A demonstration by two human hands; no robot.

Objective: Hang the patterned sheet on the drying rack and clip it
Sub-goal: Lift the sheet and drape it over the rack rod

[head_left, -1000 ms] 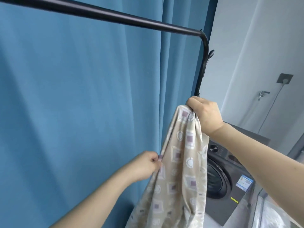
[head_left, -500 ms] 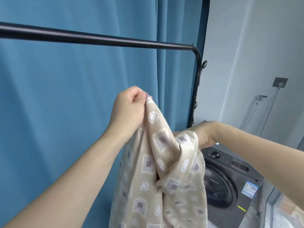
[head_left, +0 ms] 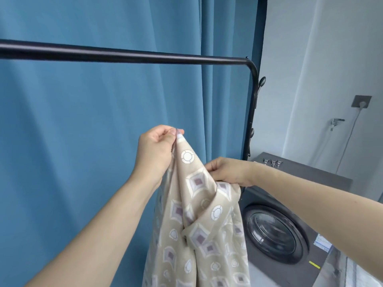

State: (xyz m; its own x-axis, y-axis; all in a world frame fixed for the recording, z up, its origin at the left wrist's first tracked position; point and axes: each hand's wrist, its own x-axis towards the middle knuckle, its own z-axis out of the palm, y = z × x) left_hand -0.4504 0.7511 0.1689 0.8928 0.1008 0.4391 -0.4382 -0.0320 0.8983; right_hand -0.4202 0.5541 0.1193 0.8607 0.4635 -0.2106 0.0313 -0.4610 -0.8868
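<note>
Your left hand [head_left: 154, 151] has risen to pinch the patterned sheet [head_left: 199, 224] at a corner; your right hand [head_left: 228, 171], now lower, grips its edge. The rack bar [head_left: 124, 56] above both grips is bare: hanging is next.

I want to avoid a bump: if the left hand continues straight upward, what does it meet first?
Probably the black metal rack bar. The left hand, pinching the beige patterned sheet, sits below it with only blue curtain behind; depth is unclear.
</note>
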